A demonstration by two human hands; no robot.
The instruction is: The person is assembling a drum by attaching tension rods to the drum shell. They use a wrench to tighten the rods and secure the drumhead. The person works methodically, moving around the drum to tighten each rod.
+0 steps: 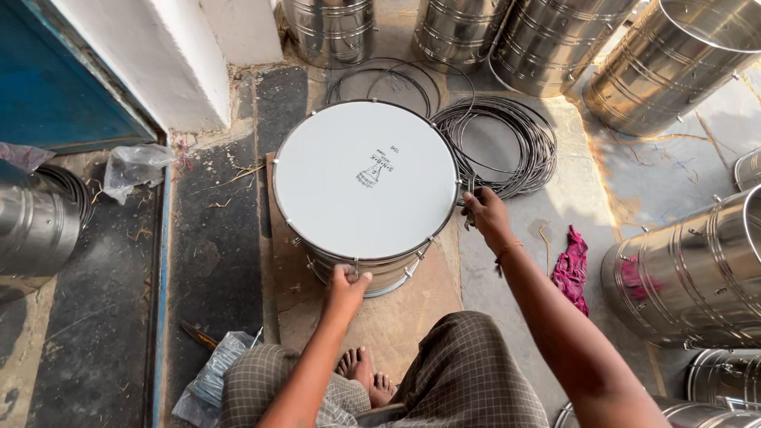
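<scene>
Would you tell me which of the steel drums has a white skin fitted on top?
The drum between both hands, on the cardboard; the others are bare shells.

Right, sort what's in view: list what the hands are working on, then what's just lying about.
In hand:
drum, gripped at its rim by left hand
small metal tool in right hand

Lying about:
wire hoops
steel drum shells
pink rag
plastic bags
</scene>
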